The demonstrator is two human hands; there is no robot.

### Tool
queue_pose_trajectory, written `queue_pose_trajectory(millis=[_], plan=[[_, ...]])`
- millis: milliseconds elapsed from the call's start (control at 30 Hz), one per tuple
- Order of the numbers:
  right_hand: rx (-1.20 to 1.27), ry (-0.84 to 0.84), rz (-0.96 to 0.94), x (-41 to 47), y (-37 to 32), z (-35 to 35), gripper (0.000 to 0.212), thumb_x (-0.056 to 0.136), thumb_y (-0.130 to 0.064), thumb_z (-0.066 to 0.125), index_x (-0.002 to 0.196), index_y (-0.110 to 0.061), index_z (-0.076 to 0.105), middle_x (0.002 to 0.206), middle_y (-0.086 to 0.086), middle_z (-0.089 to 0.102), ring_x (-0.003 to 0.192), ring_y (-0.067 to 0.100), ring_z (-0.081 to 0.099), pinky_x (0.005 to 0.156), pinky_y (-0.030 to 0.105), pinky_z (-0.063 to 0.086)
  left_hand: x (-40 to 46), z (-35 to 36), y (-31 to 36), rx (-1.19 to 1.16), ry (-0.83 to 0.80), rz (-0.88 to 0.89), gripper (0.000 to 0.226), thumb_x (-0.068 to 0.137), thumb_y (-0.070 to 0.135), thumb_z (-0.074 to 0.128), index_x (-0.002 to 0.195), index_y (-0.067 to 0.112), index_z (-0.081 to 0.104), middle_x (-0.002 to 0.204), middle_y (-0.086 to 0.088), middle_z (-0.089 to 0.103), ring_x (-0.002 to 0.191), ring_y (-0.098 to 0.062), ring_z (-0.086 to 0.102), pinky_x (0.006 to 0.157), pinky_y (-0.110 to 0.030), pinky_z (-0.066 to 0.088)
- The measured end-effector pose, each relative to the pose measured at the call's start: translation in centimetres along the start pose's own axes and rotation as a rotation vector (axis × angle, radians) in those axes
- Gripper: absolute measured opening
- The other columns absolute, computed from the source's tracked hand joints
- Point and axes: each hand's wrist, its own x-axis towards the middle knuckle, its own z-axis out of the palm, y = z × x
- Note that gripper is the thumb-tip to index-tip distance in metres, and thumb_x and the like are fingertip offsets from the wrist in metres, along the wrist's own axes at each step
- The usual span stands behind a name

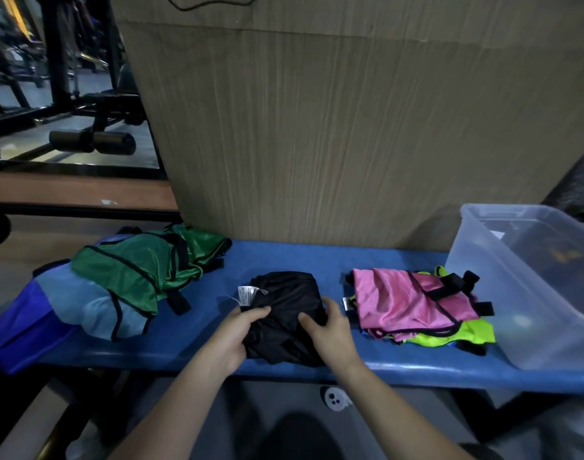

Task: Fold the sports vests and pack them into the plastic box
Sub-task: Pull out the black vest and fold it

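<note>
A black vest (284,303), folded into a small bundle with a white label at its upper left, lies in the middle of the blue bench (317,260). My left hand (234,336) grips its lower left edge. My right hand (330,330) presses on its right side, fingers curled into the fabric. To the right lies a folded stack with a pink vest (410,303) on top of a neon green vest (463,333). The clear plastic box (529,313) stands at the bench's right end, tilted toward me.
A loose pile of unfolded vests, green (137,270), light blue (94,310) and dark blue (21,336), covers the bench's left end. A large cardboard sheet (350,127) stands right behind the bench. Gym equipment (68,94) fills the far left.
</note>
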Motion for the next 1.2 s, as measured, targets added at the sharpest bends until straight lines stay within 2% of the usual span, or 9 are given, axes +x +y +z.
queue_pose_trajectory(millis=[200, 333, 433, 533, 633, 867, 1000, 1067, 1200], plan=[[0.423, -0.023, -0.037, -1.0, -1.3, -4.9, 0.05, 0.086, 0.004, 0.07, 0.129, -0.016, 0.052, 0.116, 0.002, 0.065, 0.094, 0.007, 0.07, 0.083, 0.024, 0.058, -0.9, 3.9, 0.5, -0.092, -0.141, -0.015, 0.032, 0.093, 0.019, 0.065, 0.124, 0.013, 0.067, 0.117, -0.013, 0.073, 0.108, -0.029, 0.07, 0.092, -0.043, 0.054], [0.246, -0.004, -0.118, 1.0, -2.3, -13.6, 0.053, 0.08, 0.015, 0.069, 0.124, -0.013, 0.057, 0.118, 0.014, 0.066, 0.096, 0.017, 0.067, 0.086, 0.034, 0.057, -0.5, 10.1, 0.5, -0.064, -0.252, 0.028, 0.036, 0.091, 0.02, 0.065, 0.126, 0.009, 0.067, 0.124, -0.013, 0.07, 0.115, -0.028, 0.067, 0.102, -0.044, 0.05], [0.085, -0.127, -0.141, 2.8, -4.1, -20.2, 0.051, 0.08, 0.019, 0.065, 0.121, -0.01, 0.06, 0.107, 0.009, 0.07, 0.092, 0.017, 0.066, 0.077, 0.018, 0.054, 0.1, 14.7, -0.1, -0.065, -0.287, 0.048, 0.047, 0.084, 0.018, 0.072, 0.129, 0.007, 0.063, 0.126, -0.015, 0.069, 0.116, -0.03, 0.066, 0.095, -0.042, 0.055], [-0.402, -0.189, -0.234, 6.1, -6.3, -24.9, 0.055, 0.078, 0.014, 0.066, 0.125, -0.015, 0.061, 0.114, -0.002, 0.067, 0.105, 0.013, 0.06, 0.08, 0.008, 0.042, 0.2, 18.8, -1.5, -0.098, -0.236, 0.077, 0.057, 0.079, 0.011, 0.078, 0.132, 0.009, 0.055, 0.123, -0.014, 0.07, 0.109, -0.03, 0.07, 0.082, -0.043, 0.06], [-0.848, -0.196, -0.29, 9.6, -7.5, -26.1, 0.053, 0.082, 0.002, 0.059, 0.127, -0.025, 0.063, 0.121, -0.001, 0.068, 0.112, 0.02, 0.062, 0.091, 0.025, 0.046, -0.5, 22.3, -3.9, -0.166, -0.223, 0.09, 0.039, 0.088, 0.0, 0.067, 0.124, 0.012, 0.056, 0.116, -0.012, 0.073, 0.104, -0.03, 0.072, 0.087, -0.05, 0.058], [-1.231, -0.147, -0.33, 11.5, -1.9, -23.0, 0.042, 0.096, -0.02, 0.048, 0.136, -0.032, 0.053, 0.127, 0.009, 0.06, 0.118, 0.031, 0.059, 0.093, 0.04, 0.044, -0.6, 22.8, -7.4, 0.002, -0.279, -0.029, 0.036, 0.091, 0.0, 0.062, 0.124, 0.016, 0.056, 0.111, -0.006, 0.075, 0.104, -0.023, 0.072, 0.102, -0.037, 0.051], [-1.191, -0.066, -0.334, 10.7, 2.8, -22.6, 0.059, 0.089, -0.01, 0.053, 0.147, -0.019, 0.041, 0.129, 0.01, 0.051, 0.122, 0.034, 0.049, 0.102, 0.041, 0.037, -0.2, 20.4, -6.0, 0.232, -0.175, -0.019, 0.021, 0.096, 0.017, 0.061, 0.117, 0.014, 0.06, 0.101, -0.005, 0.074, 0.082, -0.022, 0.072, 0.069, -0.027, 0.054], [-0.952, 0.134, -0.456, 10.4, 3.1, -22.3, 0.056, 0.082, -0.001, 0.046, 0.136, -0.013, 0.056, 0.125, 0.01, 0.058, 0.118, 0.035, 0.053, 0.101, 0.041, 0.039, 0.5, 19.4, -5.6, 0.375, -0.023, 0.133, 0.022, 0.094, 0.024, 0.062, 0.116, 0.02, 0.06, 0.106, -0.003, 0.07, 0.077, -0.014, 0.065, 0.066, -0.026, 0.047], [-0.867, 0.304, -0.666, 8.7, 1.9, -21.2, 0.048, 0.083, -0.022, 0.035, 0.114, -0.016, 0.07, 0.12, 0.004, 0.064, 0.116, 0.027, 0.057, 0.103, 0.043, 0.039, 1.9, 20.1, -4.5, 0.687, 0.079, 0.704, 0.03, 0.092, 0.033, 0.057, 0.121, 0.032, 0.063, 0.122, 0.01, 0.055, 0.112, -0.007, 0.055, 0.102, -0.025, 0.041]])
